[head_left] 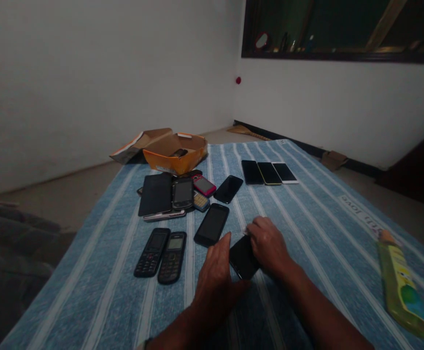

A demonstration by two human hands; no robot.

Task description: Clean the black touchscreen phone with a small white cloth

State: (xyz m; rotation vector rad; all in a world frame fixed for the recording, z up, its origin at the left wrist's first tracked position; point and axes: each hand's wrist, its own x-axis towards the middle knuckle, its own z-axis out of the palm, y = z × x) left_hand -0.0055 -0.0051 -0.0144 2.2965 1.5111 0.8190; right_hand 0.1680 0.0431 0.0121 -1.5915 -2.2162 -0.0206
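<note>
1. Black phone [243, 261] lies flat on the striped cloth [307, 218], caught between both sets of fingers.
2. Left hand [215, 274]: fingers pressed together and laid straight along the phone's left edge, not wrapped round it.
3. Right hand [268, 245]: fingers curled over the far end. Probably gripping, but the light is dim.
4. Step, as judged: two-handed handling of this one phone, low on the cloth.
5. Any lift calls for a firm edge pinch, staying clear of the smartphone [212, 224] just beyond the left fingertips and the keypad phones [161, 253] further left.

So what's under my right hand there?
A black phone on the striped cloth, with the left hand against its left edge. The right hand covers its far end, so that part and how the fingers grip it are hidden.
</note>
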